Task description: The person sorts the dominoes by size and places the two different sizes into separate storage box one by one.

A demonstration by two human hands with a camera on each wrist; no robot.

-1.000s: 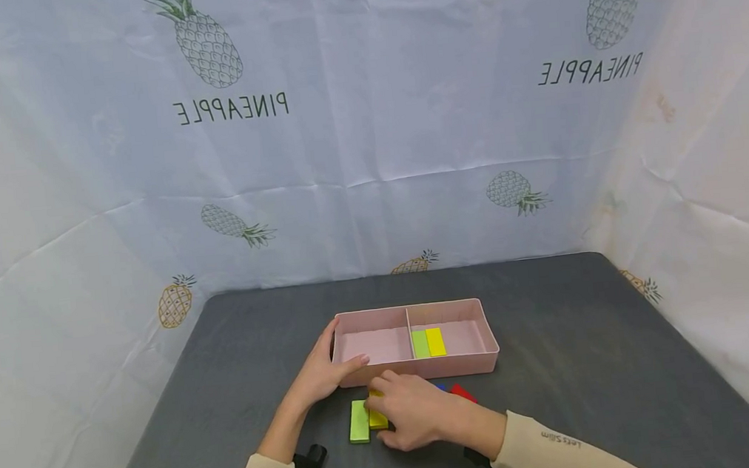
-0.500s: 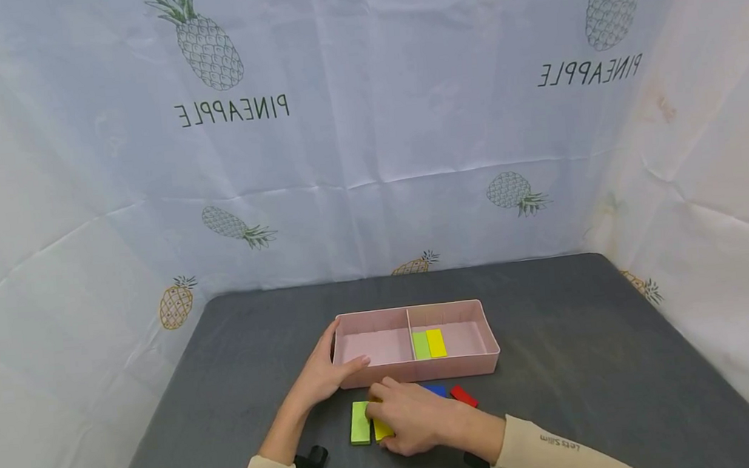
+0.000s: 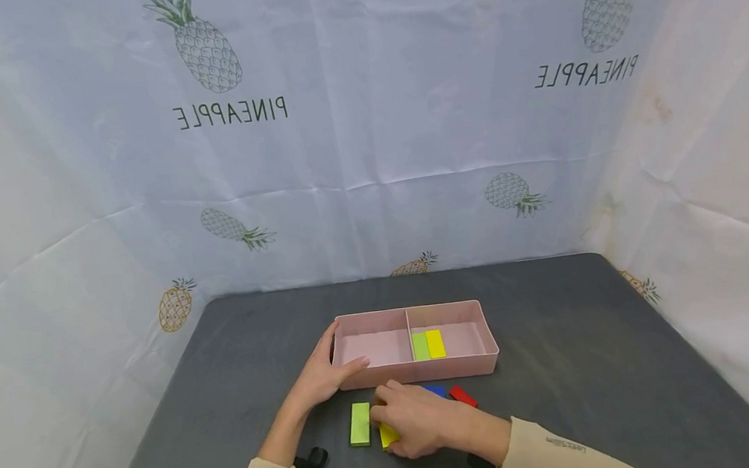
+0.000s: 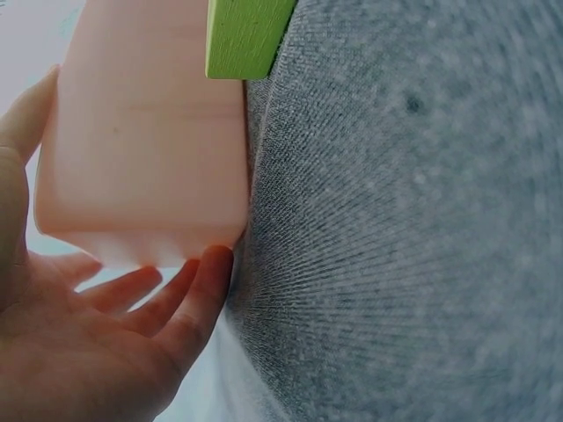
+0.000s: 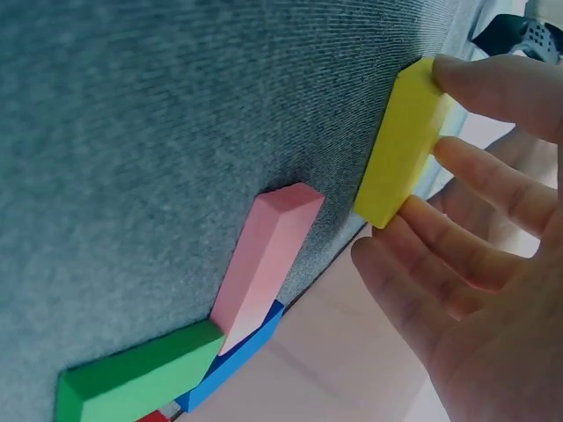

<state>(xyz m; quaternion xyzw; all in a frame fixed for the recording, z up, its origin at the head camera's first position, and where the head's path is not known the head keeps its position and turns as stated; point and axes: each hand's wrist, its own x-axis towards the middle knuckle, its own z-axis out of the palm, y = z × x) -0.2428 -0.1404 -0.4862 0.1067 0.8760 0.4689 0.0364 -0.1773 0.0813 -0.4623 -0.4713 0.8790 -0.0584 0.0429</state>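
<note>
A pink two-compartment box [image 3: 453,367] lies on the dark table. My left hand [image 3: 320,378] holds its left end, thumb over the front rim and fingers around the end wall. In front of the box, my right hand [image 3: 420,419] pinches a yellow block [image 5: 405,145] between thumb and fingers; the block lies against the tabletop, partly hidden by the hand in the head view. Just left of it is a light green block [image 3: 360,424], with a gap between them. Inside the right compartment, another light green block [image 3: 421,346] touches another yellow block [image 3: 435,344].
Beside the box's front wall, near my right hand, lie a pink block [image 5: 268,255], a green block [image 5: 145,374], a blue block [image 5: 233,360] and a red block [image 3: 463,396]. A pineapple-print cloth [image 3: 366,138] rises behind the dark table [image 3: 543,323].
The yellow block in my right hand has slid right and nearer, from beside the light green block to apart from it. My left hand stays on the box.
</note>
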